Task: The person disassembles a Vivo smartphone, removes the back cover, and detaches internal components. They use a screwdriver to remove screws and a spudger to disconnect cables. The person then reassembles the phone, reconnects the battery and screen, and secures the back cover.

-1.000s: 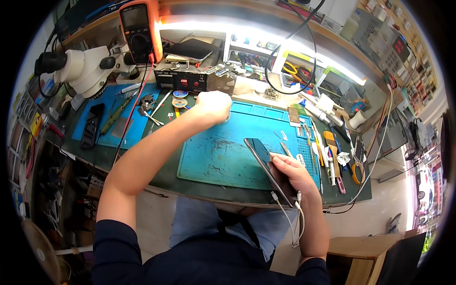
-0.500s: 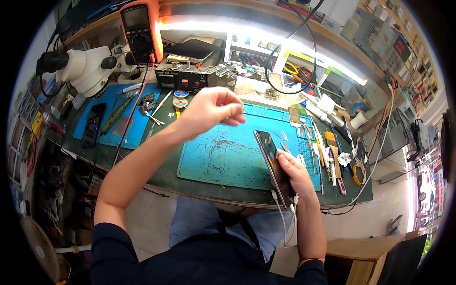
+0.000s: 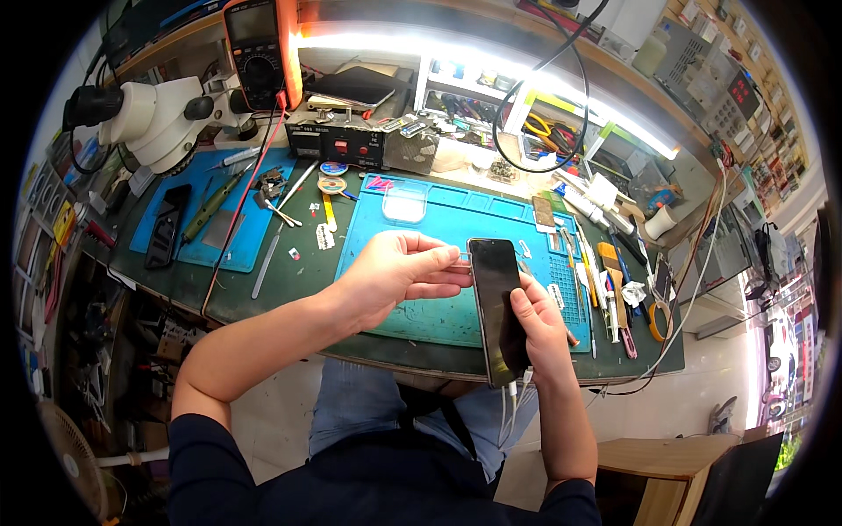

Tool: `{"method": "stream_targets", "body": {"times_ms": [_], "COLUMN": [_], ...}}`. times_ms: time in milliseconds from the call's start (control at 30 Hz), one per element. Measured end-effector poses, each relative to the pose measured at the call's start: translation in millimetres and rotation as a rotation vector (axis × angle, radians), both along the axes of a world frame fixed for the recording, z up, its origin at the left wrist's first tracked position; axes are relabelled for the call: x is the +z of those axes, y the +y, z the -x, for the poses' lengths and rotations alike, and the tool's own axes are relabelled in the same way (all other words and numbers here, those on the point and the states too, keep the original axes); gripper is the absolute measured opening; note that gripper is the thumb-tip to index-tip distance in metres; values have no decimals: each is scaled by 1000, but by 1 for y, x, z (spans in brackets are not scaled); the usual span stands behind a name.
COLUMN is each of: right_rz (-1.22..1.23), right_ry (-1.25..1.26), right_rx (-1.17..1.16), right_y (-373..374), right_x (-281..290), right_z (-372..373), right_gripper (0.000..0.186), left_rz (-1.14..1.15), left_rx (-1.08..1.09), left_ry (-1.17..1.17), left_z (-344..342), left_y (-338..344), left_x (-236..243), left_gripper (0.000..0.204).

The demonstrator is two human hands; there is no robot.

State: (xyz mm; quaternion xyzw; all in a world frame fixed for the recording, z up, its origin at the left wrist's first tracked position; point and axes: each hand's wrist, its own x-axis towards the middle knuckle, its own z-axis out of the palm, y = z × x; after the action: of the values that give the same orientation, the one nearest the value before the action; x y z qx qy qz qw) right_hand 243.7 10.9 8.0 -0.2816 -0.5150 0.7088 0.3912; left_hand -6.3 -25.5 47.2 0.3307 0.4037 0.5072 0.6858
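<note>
My right hand [image 3: 539, 329] grips a black smartphone [image 3: 496, 320] by its right side, the thumb lying on the dark screen. The phone is tilted above the front of a blue repair mat [image 3: 421, 326]. My left hand [image 3: 405, 273] is closed in a pinch at the phone's upper left edge. Something small and thin shows between its thumb and forefinger, too small to name. White cables [image 3: 509, 412] hang at the phone's lower end; whether one is plugged in, I cannot tell.
A clear plastic box [image 3: 404, 203] sits on the mat's far left. Tweezers, brushes [image 3: 611, 263] and scissors [image 3: 660, 323] line the right. Another phone [image 3: 168, 226] lies on the left mat, below a microscope [image 3: 153, 127]. A multimeter [image 3: 257, 61] stands behind; a black cable [image 3: 583, 96] loops overhead.
My left hand has come down and nearer, to the phone's left edge, uncovering the clear box. The phone has turned in my right hand, so its screen shows more fully.
</note>
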Motion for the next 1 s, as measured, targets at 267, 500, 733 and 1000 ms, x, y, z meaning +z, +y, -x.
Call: {"method": "stream_targets", "body": {"times_ms": [267,500,733,1000], "right_rz": [-48,-277,-291,-392], "right_ry": [34,-91,-165,-103], "right_rx": [-61,-134,-163,-209], "right_y": [-7,-14,-22,-40], "right_x": [-3,-7,2,11], "right_z": [8,9,6,7], "right_gripper": [44,50,57,67], "left_rz": [35,0,-121,-264], "left_rx": [24,68,-6,-127], "left_ry": [-75,65,-2,-105], "left_z": [-1,-7,-8,3], "left_y": [-4,-8,-16,-25], "left_x": [-9,-12,-6,-22], "left_gripper": [26,27,36,35]}}
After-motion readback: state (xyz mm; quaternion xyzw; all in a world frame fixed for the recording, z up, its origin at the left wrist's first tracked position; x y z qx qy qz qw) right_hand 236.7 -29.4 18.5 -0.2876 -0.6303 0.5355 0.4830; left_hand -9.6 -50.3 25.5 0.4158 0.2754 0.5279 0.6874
